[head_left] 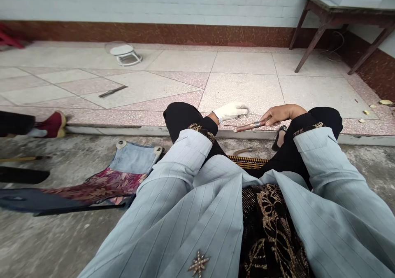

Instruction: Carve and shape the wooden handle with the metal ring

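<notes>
My right hand [279, 115], bare, is closed around a reddish-brown wooden handle with a metal band [248, 126]. Its pale end points left, and whatever lies beyond my fingers is hidden. My left hand [231, 111] wears a white knitted glove. It hovers just above and left of the handle, apart from it, with fingers stretched to the right and slightly bent. Below, between my knees, a curved tan piece [246, 150] lies by a yellow-and-black woven edge [248, 162].
Ahead runs a low tiled step [173, 131]. A thin dark stick [113, 91] and a small white stool [126, 54] are on it. A wooden table [348, 8] stands back right. Left are a cloth-covered seat [132, 158] and another person's red shoe [52, 124].
</notes>
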A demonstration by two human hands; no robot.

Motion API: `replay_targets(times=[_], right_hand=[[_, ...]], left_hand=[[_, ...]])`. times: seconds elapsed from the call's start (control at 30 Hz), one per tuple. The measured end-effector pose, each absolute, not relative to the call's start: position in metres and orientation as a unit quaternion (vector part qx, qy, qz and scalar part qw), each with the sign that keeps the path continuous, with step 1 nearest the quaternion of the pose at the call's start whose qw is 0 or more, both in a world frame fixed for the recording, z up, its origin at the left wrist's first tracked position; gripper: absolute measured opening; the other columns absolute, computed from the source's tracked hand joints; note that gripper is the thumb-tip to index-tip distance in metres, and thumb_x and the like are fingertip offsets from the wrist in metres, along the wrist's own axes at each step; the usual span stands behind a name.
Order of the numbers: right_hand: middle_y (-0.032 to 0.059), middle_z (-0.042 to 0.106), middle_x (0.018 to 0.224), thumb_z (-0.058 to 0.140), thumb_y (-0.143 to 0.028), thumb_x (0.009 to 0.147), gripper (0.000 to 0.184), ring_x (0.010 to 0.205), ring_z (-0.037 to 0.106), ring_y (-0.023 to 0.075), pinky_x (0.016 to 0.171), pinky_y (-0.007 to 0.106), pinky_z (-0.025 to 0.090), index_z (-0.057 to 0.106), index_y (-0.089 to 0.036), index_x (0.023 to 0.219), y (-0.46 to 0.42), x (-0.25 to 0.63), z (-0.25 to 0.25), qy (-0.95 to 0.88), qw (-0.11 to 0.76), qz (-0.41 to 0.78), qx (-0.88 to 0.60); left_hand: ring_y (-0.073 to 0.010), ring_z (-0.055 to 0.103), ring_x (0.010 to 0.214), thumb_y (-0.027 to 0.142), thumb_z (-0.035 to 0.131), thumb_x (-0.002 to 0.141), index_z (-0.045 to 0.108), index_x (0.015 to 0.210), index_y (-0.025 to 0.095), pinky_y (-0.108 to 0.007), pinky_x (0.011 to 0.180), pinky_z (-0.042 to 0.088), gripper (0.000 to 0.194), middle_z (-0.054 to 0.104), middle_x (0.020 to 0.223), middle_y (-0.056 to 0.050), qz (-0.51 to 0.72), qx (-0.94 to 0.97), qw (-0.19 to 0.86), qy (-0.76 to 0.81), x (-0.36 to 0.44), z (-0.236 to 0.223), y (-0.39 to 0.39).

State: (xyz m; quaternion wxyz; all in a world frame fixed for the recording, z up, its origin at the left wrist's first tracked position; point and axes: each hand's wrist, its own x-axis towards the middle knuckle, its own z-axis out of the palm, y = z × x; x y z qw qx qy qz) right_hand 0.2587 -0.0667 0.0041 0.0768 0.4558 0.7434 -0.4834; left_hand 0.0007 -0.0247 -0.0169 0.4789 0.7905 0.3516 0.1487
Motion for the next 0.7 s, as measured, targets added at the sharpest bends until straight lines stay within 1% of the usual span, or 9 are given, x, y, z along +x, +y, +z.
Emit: replay_targets(times=[0.03,0.1,0.17,0.23,0.37,0.43,0.53,0.63,0.7], right_hand=[[0.0016,0.063,0.075,0.072,-0.035,0.079,0.046,0.063,0.046,0.0112,0.062,0.026,0.039,0.072,-0.016,0.121,-0.070,0.258,0.008,0.748,0.050,-0.501,0.431],[0.0003,0.060,0.076,0.071,-0.037,0.081,0.044,0.064,0.045,0.0107,0.063,0.025,0.039,0.070,-0.017,0.121,-0.075,0.256,0.017,0.750,-0.048,-0.508,0.422],[-0.0006,0.057,0.073,0.068,-0.034,0.084,0.038,0.062,0.043,0.0103,0.061,0.024,0.038,0.070,-0.017,0.118,-0.078,0.253,0.022,0.727,-0.166,-0.487,0.454],[-0.0004,0.054,0.070,0.065,-0.029,0.087,0.032,0.060,0.042,0.0103,0.058,0.024,0.038,0.069,-0.015,0.116,-0.077,0.251,0.022,0.690,-0.253,-0.466,0.492],[0.0012,0.053,0.070,0.060,-0.020,0.091,0.031,0.057,0.043,0.0099,0.052,0.022,0.037,0.065,-0.011,0.120,-0.069,0.252,0.016,0.616,-0.351,-0.443,0.548],[0.0012,0.053,0.069,0.058,-0.016,0.092,0.031,0.055,0.042,0.0090,0.049,0.021,0.035,0.064,-0.010,0.122,-0.065,0.255,0.014,0.593,-0.357,-0.435,0.576],[0.0016,0.055,0.068,0.058,-0.012,0.091,0.033,0.053,0.043,0.0083,0.048,0.021,0.035,0.066,-0.009,0.122,-0.061,0.259,0.012,0.591,-0.323,-0.407,0.617],[0.0038,0.060,0.070,0.061,-0.015,0.090,0.036,0.055,0.047,0.0101,0.052,0.024,0.038,0.068,-0.012,0.124,-0.058,0.258,0.010,0.614,-0.240,-0.334,0.673],[0.0068,0.065,0.077,0.063,-0.020,0.088,0.036,0.062,0.053,0.0131,0.058,0.026,0.041,0.071,-0.015,0.123,-0.057,0.254,0.008,0.650,-0.159,-0.268,0.693]], left_hand=[[-0.0179,0.059,0.073,0.028,0.064,0.084,0.073,0.086,0.016,-0.030,0.066,0.044,0.015,0.068,0.074,-0.009,0.152,0.786,0.485,0.351,0.000,-0.016,-0.025],[-0.0199,0.060,0.077,0.032,0.064,0.086,0.072,0.088,0.017,-0.032,0.069,0.045,0.017,0.068,0.076,-0.010,0.159,0.780,0.496,0.347,-0.001,-0.014,-0.027],[-0.0204,0.061,0.079,0.035,0.061,0.090,0.072,0.093,0.018,-0.034,0.071,0.046,0.020,0.068,0.078,-0.011,0.165,0.772,0.511,0.338,-0.001,-0.013,-0.030],[-0.0197,0.061,0.079,0.037,0.056,0.094,0.071,0.098,0.018,-0.035,0.072,0.046,0.024,0.069,0.081,-0.012,0.175,0.765,0.525,0.330,0.000,-0.012,-0.033],[-0.0176,0.060,0.074,0.035,0.053,0.096,0.070,0.096,0.017,-0.033,0.071,0.045,0.024,0.067,0.078,-0.010,0.173,0.763,0.527,0.332,0.002,-0.010,-0.036],[-0.0152,0.057,0.070,0.033,0.054,0.096,0.069,0.094,0.016,-0.031,0.069,0.044,0.023,0.065,0.074,-0.008,0.165,0.767,0.521,0.336,0.002,-0.008,-0.037],[-0.0103,0.050,0.064,0.027,0.048,0.099,0.067,0.096,0.013,-0.029,0.069,0.042,0.023,0.062,0.070,-0.004,0.174,0.772,0.512,0.334,0.002,-0.006,-0.038],[-0.0073,0.044,0.060,0.020,0.045,0.100,0.065,0.096,0.010,-0.027,0.070,0.040,0.023,0.058,0.064,0.000,0.172,0.783,0.496,0.334,0.003,-0.006,-0.038],[-0.0066,0.042,0.059,0.017,0.049,0.097,0.066,0.093,0.009,-0.025,0.069,0.039,0.020,0.056,0.062,0.001,0.152,0.800,0.477,0.330,0.003,-0.008,-0.036]])
